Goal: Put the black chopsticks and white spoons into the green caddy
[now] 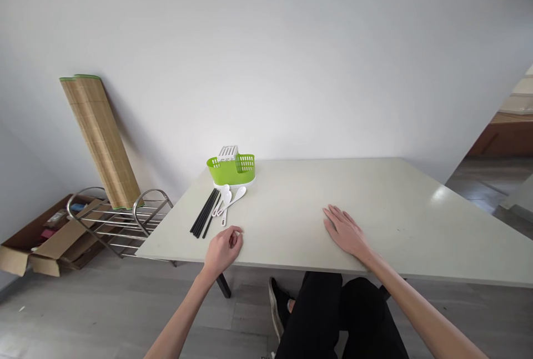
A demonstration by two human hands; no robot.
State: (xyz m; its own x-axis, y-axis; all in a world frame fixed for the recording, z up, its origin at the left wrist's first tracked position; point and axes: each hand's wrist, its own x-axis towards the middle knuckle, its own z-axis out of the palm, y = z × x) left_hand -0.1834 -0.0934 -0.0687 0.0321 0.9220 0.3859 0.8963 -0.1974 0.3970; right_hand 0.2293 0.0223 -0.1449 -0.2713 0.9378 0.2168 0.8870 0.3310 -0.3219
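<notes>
My left hand (pixel 225 248) rests on the table near its front edge, fingers curled in loosely with nothing seen in them. Just beyond it lie several white spoons (pixel 235 202), crossing one another, and a bunch of black chopsticks (pixel 204 215) side by side. Behind these stands a green cutlery basket (pixel 228 173) with a white base and a slotted white piece (pixel 228 152) on top. Palm down and flat, my right hand (pixel 345 231) lies on the table to the right, fingers spread and apart from any object.
The pale table (pixel 291 209) meets a white wall at the back. Left of it are a metal rack (pixel 120 225), a rolled bamboo mat (pixel 100 139) leaning on the wall, and an opened cardboard box (pixel 58 239). My legs (pixel 316 314) are below the front edge.
</notes>
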